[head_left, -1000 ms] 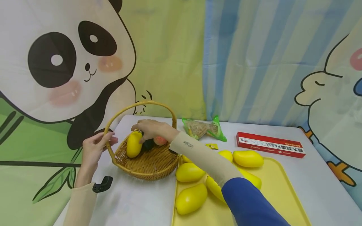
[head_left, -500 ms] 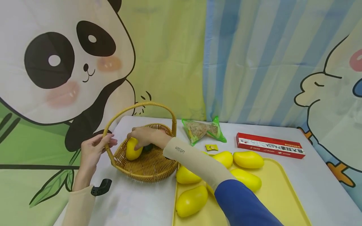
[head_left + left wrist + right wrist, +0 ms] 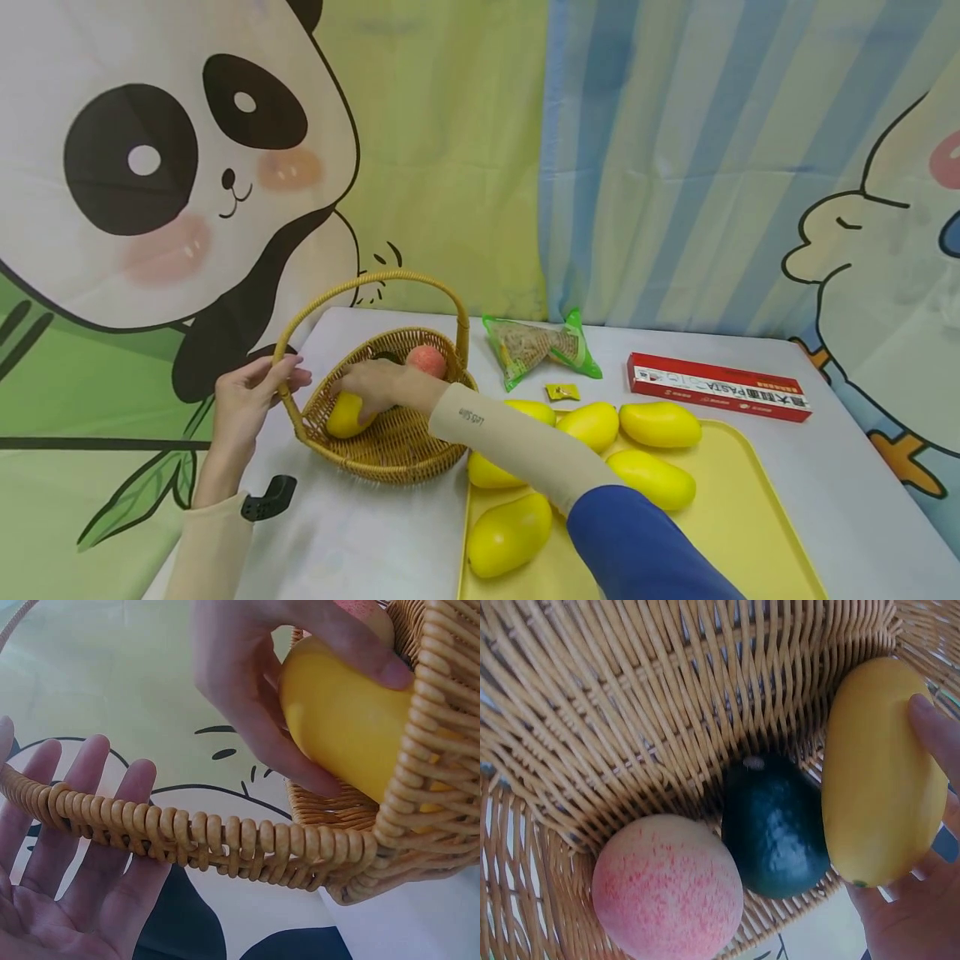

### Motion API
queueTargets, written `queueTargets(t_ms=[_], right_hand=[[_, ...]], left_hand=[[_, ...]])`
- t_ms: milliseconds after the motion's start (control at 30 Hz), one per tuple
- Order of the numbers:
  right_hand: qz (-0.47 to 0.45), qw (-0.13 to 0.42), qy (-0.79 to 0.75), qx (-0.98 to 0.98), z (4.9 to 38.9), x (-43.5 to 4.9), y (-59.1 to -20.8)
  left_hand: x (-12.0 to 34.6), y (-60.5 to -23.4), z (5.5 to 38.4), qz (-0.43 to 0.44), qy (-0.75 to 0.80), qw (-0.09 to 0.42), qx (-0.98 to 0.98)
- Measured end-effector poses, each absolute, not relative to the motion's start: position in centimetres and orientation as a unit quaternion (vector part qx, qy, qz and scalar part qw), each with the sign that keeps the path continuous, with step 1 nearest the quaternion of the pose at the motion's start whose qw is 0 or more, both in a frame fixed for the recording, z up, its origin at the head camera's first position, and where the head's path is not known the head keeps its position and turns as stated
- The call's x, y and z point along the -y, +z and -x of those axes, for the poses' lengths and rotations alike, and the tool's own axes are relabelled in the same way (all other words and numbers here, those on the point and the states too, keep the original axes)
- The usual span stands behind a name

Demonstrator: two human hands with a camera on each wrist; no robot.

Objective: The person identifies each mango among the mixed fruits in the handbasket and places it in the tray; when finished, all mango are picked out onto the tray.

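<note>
A wicker basket (image 3: 405, 467) stands on the left of the table, its arched handle (image 3: 360, 282) upright. My left hand (image 3: 243, 400) holds that handle low on its left side, between thumb and fingers; in the left wrist view the fingers (image 3: 97, 847) lie long behind it. Inside the basket my right hand (image 3: 386, 385) grips a yellow mango (image 3: 345, 417) against the left wall, thumb on one side and fingers on the other. Beside the mango (image 3: 877, 780) lie a dark green avocado (image 3: 772, 832) and a pink peach (image 3: 667, 889).
Several yellow mangoes (image 3: 510, 533) lie on a yellow tray (image 3: 720, 517) at the right, partly under my right arm. Behind it are a green-edged snack bag (image 3: 528, 343), a small yellow packet (image 3: 562, 392) and a red pasta box (image 3: 716, 386). A printed curtain closes the back.
My right hand has lowered the mango deeper into the basket and tilted it toward the left wall. The peach shows again beside the wrist. My left hand stays on the handle.
</note>
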State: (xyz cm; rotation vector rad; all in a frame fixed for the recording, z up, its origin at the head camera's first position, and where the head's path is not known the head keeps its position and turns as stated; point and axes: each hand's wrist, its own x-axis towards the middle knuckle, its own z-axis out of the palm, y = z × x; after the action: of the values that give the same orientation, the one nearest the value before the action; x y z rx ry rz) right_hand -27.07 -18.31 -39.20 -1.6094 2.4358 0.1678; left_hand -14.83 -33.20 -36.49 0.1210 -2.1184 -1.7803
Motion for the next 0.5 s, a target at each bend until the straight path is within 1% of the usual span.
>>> queueTargets(t_ms=[233, 500], right_hand=[[0.562, 0.111, 0.054, -0.818, 26.83, 18.11, -39.68], [0.553, 0.140, 0.061, -0.819, 26.70, 17.98, -39.27]], left_hand=[[33.11, -36.56, 14.86, -0.039, -0.629, 0.187, 0.753], [33.23, -36.57, 14.87, -0.038, -0.633, 0.189, 0.750]])
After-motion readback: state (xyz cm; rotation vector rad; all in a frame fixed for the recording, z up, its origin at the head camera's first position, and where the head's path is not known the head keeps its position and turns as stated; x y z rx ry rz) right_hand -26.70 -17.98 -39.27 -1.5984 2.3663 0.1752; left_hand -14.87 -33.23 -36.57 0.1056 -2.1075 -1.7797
